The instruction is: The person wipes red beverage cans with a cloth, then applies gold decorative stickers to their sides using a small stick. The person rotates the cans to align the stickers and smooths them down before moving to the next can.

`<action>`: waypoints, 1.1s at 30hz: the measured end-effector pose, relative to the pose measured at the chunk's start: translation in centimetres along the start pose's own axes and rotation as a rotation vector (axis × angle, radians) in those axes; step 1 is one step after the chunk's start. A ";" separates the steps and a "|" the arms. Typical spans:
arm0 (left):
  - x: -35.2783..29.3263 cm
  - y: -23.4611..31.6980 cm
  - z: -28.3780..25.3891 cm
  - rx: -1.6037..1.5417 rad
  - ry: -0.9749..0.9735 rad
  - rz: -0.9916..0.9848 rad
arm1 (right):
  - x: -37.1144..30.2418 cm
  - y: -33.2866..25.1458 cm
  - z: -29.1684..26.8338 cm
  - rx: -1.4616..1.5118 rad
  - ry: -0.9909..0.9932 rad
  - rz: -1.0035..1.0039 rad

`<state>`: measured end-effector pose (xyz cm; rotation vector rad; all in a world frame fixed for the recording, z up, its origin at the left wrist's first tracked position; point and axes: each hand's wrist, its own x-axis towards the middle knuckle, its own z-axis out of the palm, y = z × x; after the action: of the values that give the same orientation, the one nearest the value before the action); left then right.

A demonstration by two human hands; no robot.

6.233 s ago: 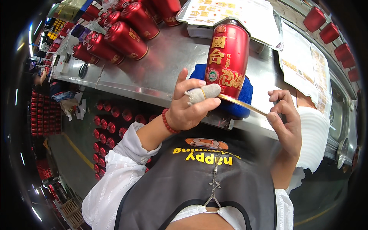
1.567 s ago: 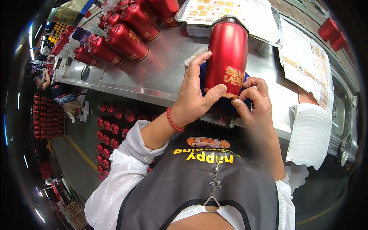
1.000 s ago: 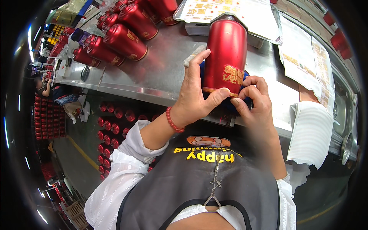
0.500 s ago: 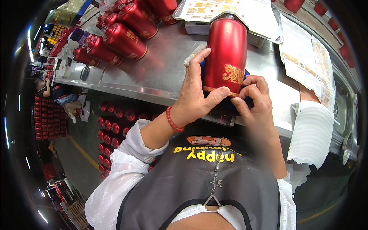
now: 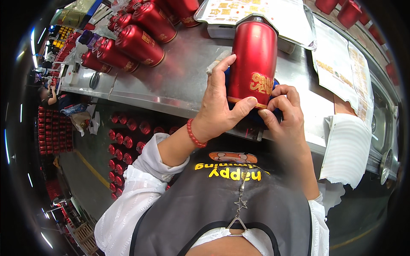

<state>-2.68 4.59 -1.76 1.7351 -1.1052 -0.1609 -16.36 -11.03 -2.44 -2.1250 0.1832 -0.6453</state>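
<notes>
A glossy red bottle (image 5: 255, 51) lies tilted away from me over the metal table, its base toward me. A gold ornamental decal (image 5: 261, 83) shows near its lower end, above a thin gold rim. My left hand (image 5: 220, 102) is wrapped along the bottle's left side, thumb at the base edge. At the lower right of the base, my right hand (image 5: 285, 104) is closed with curled fingers and its thumb against the bottle's edge; whether a small piece sits in that pinch is hidden. Part of a blue support (image 5: 276, 112) shows under the bottle. A whitish cloth-like piece (image 5: 218, 62) lies beside my left fingers.
Several red bottles (image 5: 141, 46) stand on the table (image 5: 188, 59) at the left. Decal sheets (image 5: 232, 12) lie on a box behind the held bottle, more decal sheets (image 5: 337, 68) at the right. White ribbed sheets (image 5: 347, 149) hang over the front edge. Red bottles (image 5: 128, 143) fill the space below.
Both hands and the held bottle stay almost in place. At the far upper right, the red bottles beyond the table have shifted position.
</notes>
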 end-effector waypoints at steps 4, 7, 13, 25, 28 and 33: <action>0.0 -0.2 0.4 -0.037 0.052 -0.014 | 0.0 0.0 0.0 -0.008 -0.001 0.002; -0.2 -0.5 0.4 -0.335 0.071 -0.059 | 0.0 0.0 0.0 -0.019 -0.005 -0.005; -0.5 -1.1 -0.5 -0.337 0.009 -0.080 | 0.0 0.0 0.0 -0.020 -0.005 -0.006; 0.0 -1.4 -0.9 -0.326 -0.052 -0.065 | 0.0 -0.2 0.0 -0.022 -0.006 -0.006; 0.1 -1.3 -1.0 -0.228 -0.054 -0.053 | 0.0 -0.2 0.0 -0.019 -0.006 -0.001; 0.1 -1.8 -1.0 -0.236 -0.003 -0.023 | -0.2 0.1 0.1 -0.051 0.007 -0.046</action>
<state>-1.01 5.29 -2.66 1.5368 -1.0255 -0.2963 -16.46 -10.96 -2.61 -2.1813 0.1566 -0.6812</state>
